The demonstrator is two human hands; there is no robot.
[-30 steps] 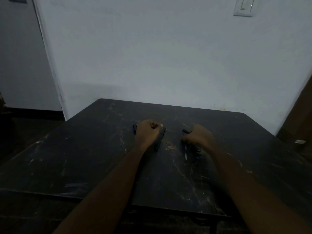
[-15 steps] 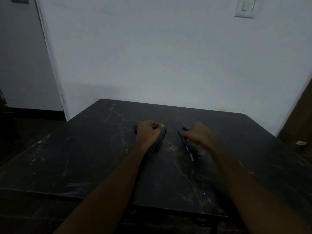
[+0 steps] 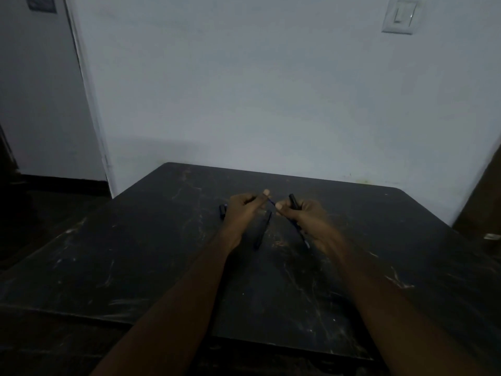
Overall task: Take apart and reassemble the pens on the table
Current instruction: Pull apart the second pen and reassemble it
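My left hand [image 3: 244,208] and my right hand [image 3: 306,215] meet above the middle of the dark scratched table [image 3: 135,253]. Between their fingertips runs a thin dark pen [image 3: 272,203]; both hands pinch it, and its lower end sticks out below my right hand. My right hand also grips a short black pen part [image 3: 293,200] that points up from the fist. Another dark pen [image 3: 261,232] lies on the table between my wrists. A small dark pen piece [image 3: 222,210] lies just left of my left hand.
The table's far edge meets a pale wall with a light switch [image 3: 400,16] at upper right. A doorway and dark floor lie to the left. The room is dim.
Both hands have lifted off the table and come together. My right hand picked up a pen that lay under it, and my left hand now pinches its far end.
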